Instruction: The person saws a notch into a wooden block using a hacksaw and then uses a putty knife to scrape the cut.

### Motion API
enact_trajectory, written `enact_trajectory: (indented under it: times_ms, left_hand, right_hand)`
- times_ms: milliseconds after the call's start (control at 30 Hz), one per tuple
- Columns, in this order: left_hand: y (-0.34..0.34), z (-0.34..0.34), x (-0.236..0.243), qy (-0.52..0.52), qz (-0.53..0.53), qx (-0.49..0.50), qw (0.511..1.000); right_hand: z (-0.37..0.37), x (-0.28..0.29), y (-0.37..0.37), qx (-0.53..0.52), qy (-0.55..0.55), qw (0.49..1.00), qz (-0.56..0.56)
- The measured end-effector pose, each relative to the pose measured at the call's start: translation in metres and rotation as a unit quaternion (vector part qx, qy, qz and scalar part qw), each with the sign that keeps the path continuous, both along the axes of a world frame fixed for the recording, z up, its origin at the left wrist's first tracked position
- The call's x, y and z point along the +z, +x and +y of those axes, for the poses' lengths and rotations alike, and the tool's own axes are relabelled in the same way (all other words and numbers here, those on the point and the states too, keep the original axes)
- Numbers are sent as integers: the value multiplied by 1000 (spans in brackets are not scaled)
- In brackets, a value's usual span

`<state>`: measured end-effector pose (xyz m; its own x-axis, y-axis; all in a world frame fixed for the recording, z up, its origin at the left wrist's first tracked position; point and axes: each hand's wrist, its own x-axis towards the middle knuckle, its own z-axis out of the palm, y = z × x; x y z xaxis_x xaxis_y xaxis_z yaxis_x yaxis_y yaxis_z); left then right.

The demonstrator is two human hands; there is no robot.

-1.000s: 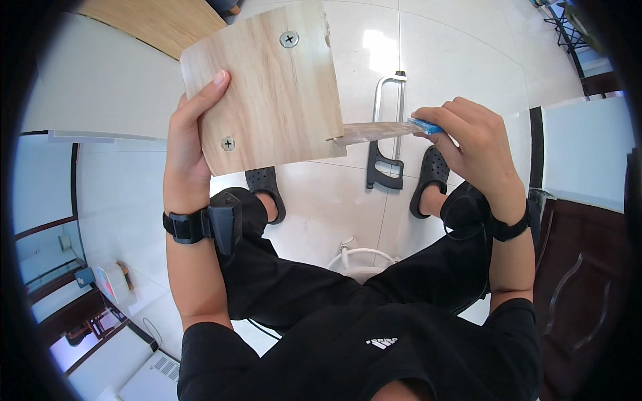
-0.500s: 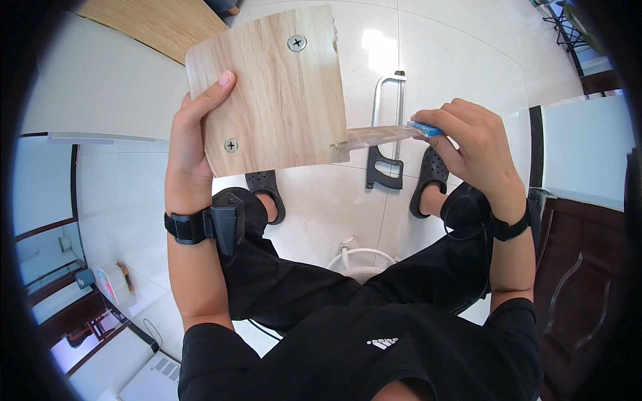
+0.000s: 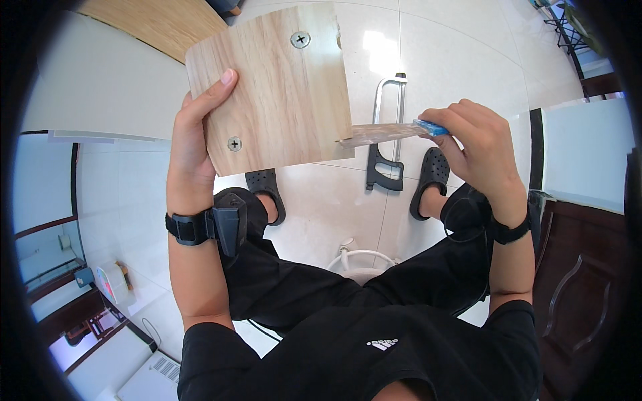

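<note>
My left hand [image 3: 199, 130] grips the left edge of a pale wooden board [image 3: 271, 97], thumb on its face, which has two cross-head screws. My right hand [image 3: 478, 144] is closed on the blue handle of a long, thin, brownish-bladed tool [image 3: 380, 133]. The blade lies level, its far end at the lower part of the board's right edge, where the board has a small step; whether it cuts into the wood is unclear. Below the blade, a hacksaw [image 3: 384, 175] with silver frame and black handle lies on the floor between my feet.
A light wood panel [image 3: 154, 27] and white surface [image 3: 107, 80] are at upper left. A white round-railed seat or stool [image 3: 361, 260] shows between my legs. A dark wooden door [image 3: 575, 281] is at right, a folding rack [image 3: 565, 37] at upper right, a white appliance [image 3: 150, 374] at lower left.
The board, both hands and the blade have shifted slightly to the right over the last second. Both hands keep their grips, and the hacksaw stays on the floor.
</note>
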<state>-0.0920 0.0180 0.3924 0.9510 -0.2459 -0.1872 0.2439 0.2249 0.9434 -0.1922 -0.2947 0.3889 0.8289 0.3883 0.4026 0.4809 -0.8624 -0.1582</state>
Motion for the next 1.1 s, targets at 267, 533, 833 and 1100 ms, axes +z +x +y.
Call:
enact_trajectory:
  times_ms: [267,533,833,1100]
  left_hand:
    - [-2,-1,6,0,-9,5,1000]
    - [-1,3,8,-12,-1,2,1000]
    - [1,6,5,-12,-8,-8,1000]
    - [1,7,2,18,-16,-8,1000]
  right_hand:
    - [-7,5,1,-4,4,1000,-2]
    - [-13,12,1,21,135,990,42]
    - [-14,14,1,52,134,989,30]
    - [-12,14,3,54,118,991,24]
